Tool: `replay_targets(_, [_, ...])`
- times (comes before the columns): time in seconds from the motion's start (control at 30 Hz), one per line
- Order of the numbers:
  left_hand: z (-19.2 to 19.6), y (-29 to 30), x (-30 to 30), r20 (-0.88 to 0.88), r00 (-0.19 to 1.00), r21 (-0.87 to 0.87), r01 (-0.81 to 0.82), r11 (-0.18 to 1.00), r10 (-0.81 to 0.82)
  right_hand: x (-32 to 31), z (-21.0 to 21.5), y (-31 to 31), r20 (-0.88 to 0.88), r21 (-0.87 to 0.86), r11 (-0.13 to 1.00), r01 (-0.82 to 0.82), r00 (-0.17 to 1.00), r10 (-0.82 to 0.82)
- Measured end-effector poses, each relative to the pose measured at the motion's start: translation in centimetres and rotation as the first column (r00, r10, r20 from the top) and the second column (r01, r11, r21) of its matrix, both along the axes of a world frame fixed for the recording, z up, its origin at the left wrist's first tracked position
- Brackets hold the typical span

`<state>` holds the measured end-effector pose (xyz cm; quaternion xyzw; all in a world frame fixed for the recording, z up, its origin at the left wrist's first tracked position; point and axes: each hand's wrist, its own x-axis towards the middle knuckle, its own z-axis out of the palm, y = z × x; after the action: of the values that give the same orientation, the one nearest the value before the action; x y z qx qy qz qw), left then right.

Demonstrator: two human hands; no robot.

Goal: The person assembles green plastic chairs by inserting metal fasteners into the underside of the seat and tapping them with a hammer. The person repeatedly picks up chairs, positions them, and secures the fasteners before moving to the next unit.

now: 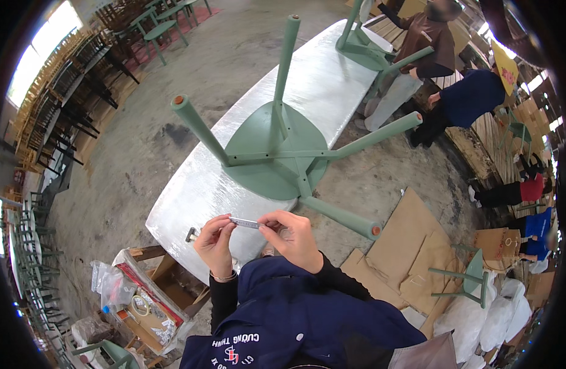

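While our left hand (214, 242) and right hand (293, 237) pinch a small label strip (245, 222) between closed fingertips, the upturned green chair (277, 154) lies just beyond them.

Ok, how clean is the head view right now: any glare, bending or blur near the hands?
Head view: sharp at the centre, so the left hand, right hand and the small label strip they pinch read clearly; window glare burns out the upper left; the fisheye bows the long table and darkens the corners; the upturned green chair is evenly lit with soft shadows.
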<state>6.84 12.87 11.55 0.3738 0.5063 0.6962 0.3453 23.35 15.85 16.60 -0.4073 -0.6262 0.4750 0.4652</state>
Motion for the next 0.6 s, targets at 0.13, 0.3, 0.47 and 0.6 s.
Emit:
replay_targets(0.13, [-0.3,-1.0,-0.6,-0.052,0.999,-0.047,-0.014,0.999,0.011,-0.8,-0.6,-0.4,0.011,-0.035,0.999,-0.026,1.000,0.026])
replay_targets(0.3, [-0.8,-1.5,-1.4,0.085,0.995,-0.084,-0.042,0.996,0.049,-1.5,-0.9,0.2,0.054,-0.038,0.992,-0.121,0.991,0.123])
replay_targets(0.47, [-2.0,-2.4,-2.9,-0.371,0.920,-0.099,-0.175,0.980,0.127,-3.6,-3.0,1.2,0.096,-0.046,0.988,-0.145,0.984,0.149])
replay_targets(0.6, [-4.6,-4.4,-6.0,-0.850,0.527,-0.080,-0.136,0.987,0.004,-6.7,-7.8,1.4,0.068,-0.229,0.958,-0.173,0.979,0.193])
